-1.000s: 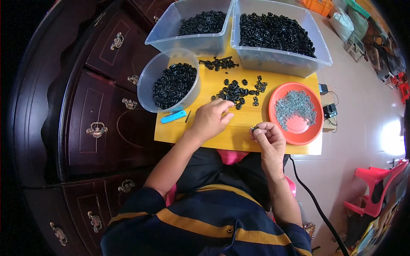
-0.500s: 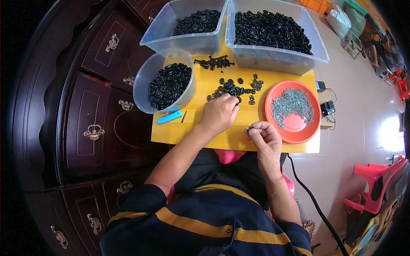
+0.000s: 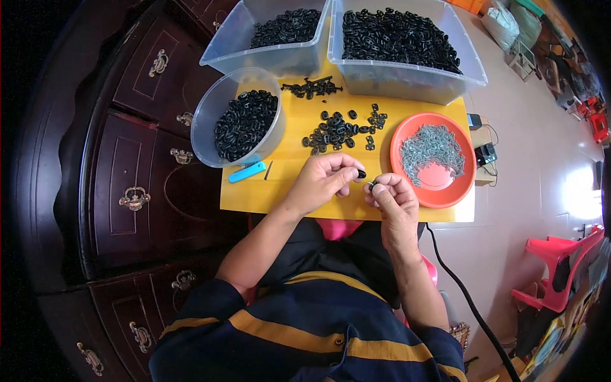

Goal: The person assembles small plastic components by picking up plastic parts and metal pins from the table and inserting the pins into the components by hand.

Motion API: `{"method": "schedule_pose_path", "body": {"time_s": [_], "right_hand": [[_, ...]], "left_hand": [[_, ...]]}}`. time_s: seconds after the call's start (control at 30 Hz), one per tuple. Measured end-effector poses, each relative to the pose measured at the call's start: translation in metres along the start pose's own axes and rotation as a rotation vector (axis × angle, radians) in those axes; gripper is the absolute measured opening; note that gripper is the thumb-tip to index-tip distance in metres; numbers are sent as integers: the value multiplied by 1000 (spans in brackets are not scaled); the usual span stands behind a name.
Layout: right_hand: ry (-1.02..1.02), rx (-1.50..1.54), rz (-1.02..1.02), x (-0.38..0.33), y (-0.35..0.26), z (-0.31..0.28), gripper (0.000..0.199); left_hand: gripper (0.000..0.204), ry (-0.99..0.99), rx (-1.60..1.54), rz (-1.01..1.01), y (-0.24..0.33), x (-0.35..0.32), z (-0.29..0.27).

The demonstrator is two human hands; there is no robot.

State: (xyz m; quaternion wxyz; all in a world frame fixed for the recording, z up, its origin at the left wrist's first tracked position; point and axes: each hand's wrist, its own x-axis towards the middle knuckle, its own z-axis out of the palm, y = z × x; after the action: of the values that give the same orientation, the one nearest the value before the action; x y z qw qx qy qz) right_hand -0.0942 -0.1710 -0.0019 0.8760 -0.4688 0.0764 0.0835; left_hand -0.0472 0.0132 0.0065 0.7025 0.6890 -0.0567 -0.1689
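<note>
Between thumb and fingers, my left hand (image 3: 326,181) pinches a small black oval piece (image 3: 361,174). My right hand (image 3: 396,202), just beside it, grips another small dark piece (image 3: 373,185) with a shiny bit showing; its exact kind is mostly hidden by the fingers. The two pieces are close but apart, above the table's near part. Beyond my hands lies a loose pile of black oval pieces (image 3: 335,132) with holes. Smaller dark flat pieces (image 3: 377,119) lie to its right. An orange-red plate (image 3: 438,198) of small silvery metal parts (image 3: 431,153) stands right of my right hand.
Two clear bins (image 3: 407,83) full of black pieces stand at the table's far side. A round clear tub (image 3: 202,143) holds more at the left. Near it lie a light-blue tool (image 3: 247,172) and a thin dark stick (image 3: 268,170). Black screw-like parts (image 3: 312,87) lie behind the pile.
My left hand has drawn back from the pile toward my right hand, now with a black oval piece in its fingers. My right hand keeps its hold, nearly unmoved.
</note>
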Motion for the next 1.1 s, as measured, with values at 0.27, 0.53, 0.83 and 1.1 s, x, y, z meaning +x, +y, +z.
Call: {"method": "schedule_pose_path", "body": {"time_s": [0.27,0.53,0.83,1.1], "right_hand": [[-23,19,-17,1,3,-3,11],[-22,19,-2,-1,1,0,20],[32,329,128,3,4,-8,18],[15,530,120,7,7,-15,18]], "left_hand": [[15,-48,62,172,6,-6,10],[14,-36,96,164,7,-4,8],[17,63,750,586,12,-10,16],[21,80,886,828,4,-24,40]]}}
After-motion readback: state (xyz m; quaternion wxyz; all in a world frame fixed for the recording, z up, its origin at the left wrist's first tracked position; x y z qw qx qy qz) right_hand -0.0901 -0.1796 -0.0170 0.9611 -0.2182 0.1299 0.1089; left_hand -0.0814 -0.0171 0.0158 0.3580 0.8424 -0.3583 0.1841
